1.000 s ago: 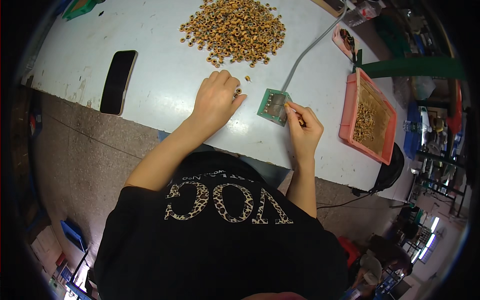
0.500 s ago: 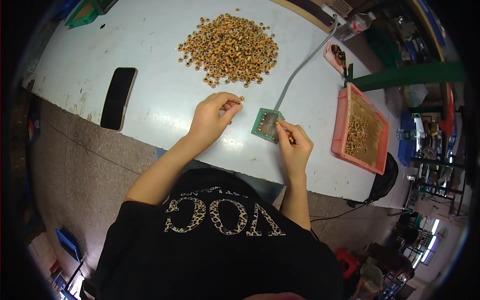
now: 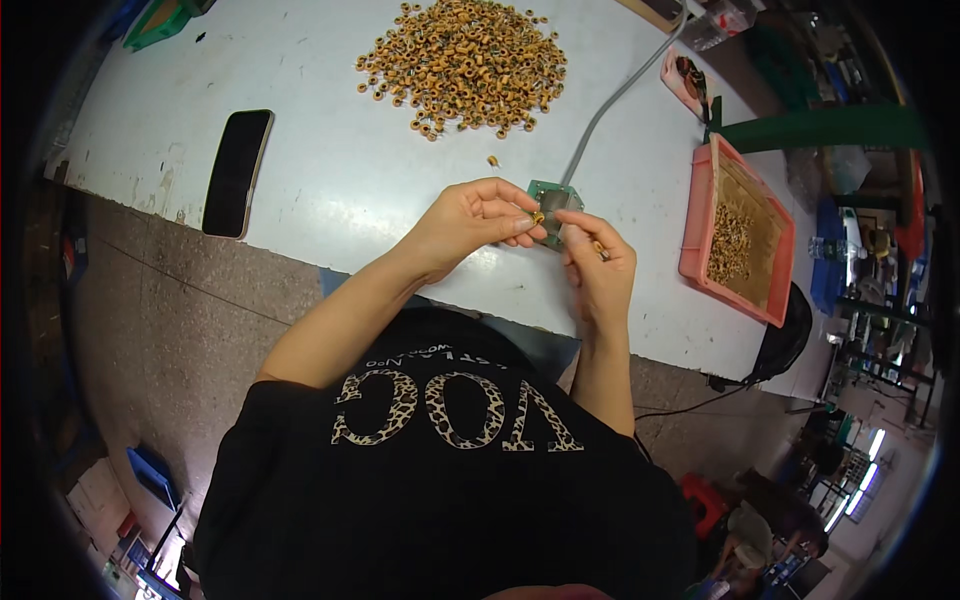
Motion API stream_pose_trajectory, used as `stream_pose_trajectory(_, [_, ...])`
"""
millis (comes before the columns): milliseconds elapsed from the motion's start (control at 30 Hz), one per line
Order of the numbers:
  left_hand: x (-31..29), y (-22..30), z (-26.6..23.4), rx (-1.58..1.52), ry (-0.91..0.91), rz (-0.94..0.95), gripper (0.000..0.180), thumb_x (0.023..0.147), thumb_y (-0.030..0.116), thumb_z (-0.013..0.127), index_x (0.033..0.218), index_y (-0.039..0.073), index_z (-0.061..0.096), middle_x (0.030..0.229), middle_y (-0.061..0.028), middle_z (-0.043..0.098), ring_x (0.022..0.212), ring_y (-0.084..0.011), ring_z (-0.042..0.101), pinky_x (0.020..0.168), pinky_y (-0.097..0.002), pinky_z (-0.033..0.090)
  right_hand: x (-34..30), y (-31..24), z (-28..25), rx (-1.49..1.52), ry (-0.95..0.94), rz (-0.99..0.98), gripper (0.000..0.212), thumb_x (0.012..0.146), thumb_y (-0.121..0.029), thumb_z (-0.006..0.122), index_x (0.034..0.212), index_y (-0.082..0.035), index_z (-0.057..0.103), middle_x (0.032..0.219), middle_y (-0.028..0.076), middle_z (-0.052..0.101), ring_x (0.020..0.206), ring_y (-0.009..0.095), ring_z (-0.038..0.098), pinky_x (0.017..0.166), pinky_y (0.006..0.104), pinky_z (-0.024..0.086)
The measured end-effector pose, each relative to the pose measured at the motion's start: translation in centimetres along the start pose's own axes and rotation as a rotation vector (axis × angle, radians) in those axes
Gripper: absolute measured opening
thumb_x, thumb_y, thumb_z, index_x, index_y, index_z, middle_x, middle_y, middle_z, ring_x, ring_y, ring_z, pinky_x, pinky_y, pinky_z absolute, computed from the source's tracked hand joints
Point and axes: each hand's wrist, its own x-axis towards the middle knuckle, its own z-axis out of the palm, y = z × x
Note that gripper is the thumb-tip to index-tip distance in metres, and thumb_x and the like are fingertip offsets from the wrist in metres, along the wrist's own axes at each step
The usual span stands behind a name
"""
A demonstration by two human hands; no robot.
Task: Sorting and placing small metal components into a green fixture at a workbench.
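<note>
My left hand (image 3: 475, 225) pinches a small yellow ring-shaped coil (image 3: 538, 217) between thumb and fingertips, in front of a green fixture (image 3: 572, 196) with a metal plate in its middle. Just right of it, my right hand (image 3: 602, 268) is closed, its fingertips close to that coil. Another ring coil (image 3: 601, 250) is tucked among the right fingers. Both hands partly cover the fixture's near side. One loose coil (image 3: 493, 161) lies beyond my left hand, and past it spreads a large pile of coils (image 3: 465, 70) with thin wire leads.
A grey cable (image 3: 607, 95) runs from the fixture to the back. On the right stands a pink tray (image 3: 698, 205) holding more coils. A black phone (image 3: 237, 175) lies on the left of the white table (image 3: 310, 150). A green bin (image 3: 155, 25) is at the far left.
My left hand has moved right, from near the loose coil to the fixture, bringing a coil. My right hand has drawn slightly back from the fixture's plate. The whole view has shifted slightly.
</note>
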Motion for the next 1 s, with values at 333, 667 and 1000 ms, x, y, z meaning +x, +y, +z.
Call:
stream_pose_trajectory(333, [-1.2, -0.3, 2.0, 0.829, 0.121, 0.448, 0.018, 0.089, 0.000, 0.063, 0.107, 0.000, 0.064, 0.093, -0.0105, 0.072, 0.080, -0.0141, 0.067, 0.074, -0.0218, 0.053, -0.3, 0.8, 0.9, -0.272, -0.017, -0.167, 0.013, 0.090, -0.004, 0.065, 0.102, 0.000, 0.068, 0.077, -0.001, 0.060, 0.061, 0.003, 0.043, 0.055, 0.0129, 0.032])
stream_pose_trajectory(667, [-0.8, -0.2, 1.8, 0.507, 0.206, 0.391, 0.023, 0.084, -0.001, 0.062, 0.106, 0.002, 0.063, 0.094, -0.0088, 0.069, 0.077, -0.0174, 0.064, 0.068, -0.0252, 0.050, -0.5, 0.3, 0.4, -0.070, 0.079, -0.044, 0.014, 0.088, -0.002, 0.066, 0.102, 0.000, 0.069, 0.071, -0.004, 0.056, 0.061, 0.004, 0.043, 0.055, 0.0160, 0.034])
stream_pose_trajectory(1000, [3.0, 0.0, -3.0, 1.723, 0.189, 0.772, 0.016, 0.084, 0.007, 0.065, 0.099, 0.002, 0.065, 0.107, -0.0072, 0.065, 0.091, -0.0238, 0.061, 0.084, -0.0316, 0.049, 0.8, 0.6, -1.2, -0.705, 0.198, -0.441, 0.013, 0.084, 0.000, 0.069, 0.097, 0.001, 0.070, 0.072, 0.001, 0.061, 0.061, 0.007, 0.047, 0.052, 0.0194, 0.036])
